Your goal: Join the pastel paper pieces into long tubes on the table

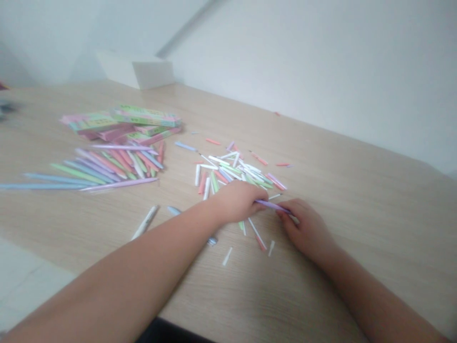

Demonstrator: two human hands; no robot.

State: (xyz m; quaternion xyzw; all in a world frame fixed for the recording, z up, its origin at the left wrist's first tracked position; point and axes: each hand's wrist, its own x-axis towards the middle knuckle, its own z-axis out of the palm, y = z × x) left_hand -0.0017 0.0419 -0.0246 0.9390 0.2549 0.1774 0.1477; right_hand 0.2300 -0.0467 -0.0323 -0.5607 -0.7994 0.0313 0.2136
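A slim purple pen [272, 206] stretches between my two hands, just above the table. My left hand [238, 200] is closed round its left end, and the fingertips there are mostly hidden. At the other end, my right hand [303, 224] pinches the pen between thumb and fingers. Behind and under my left hand spreads a loose heap of pen parts [246, 171], short tubes and caps in white, green, red and purple. A thin stick with a red end [260, 240] and small white pieces [227, 256] lie nearer to me.
Several pastel pens [103, 164] are piled on the left, with green and pink printed boxes [143, 119] behind them. A white pen [144, 222] lies by my left forearm. A white box [153, 74] stands by the wall at the back of the wooden table [374, 190].
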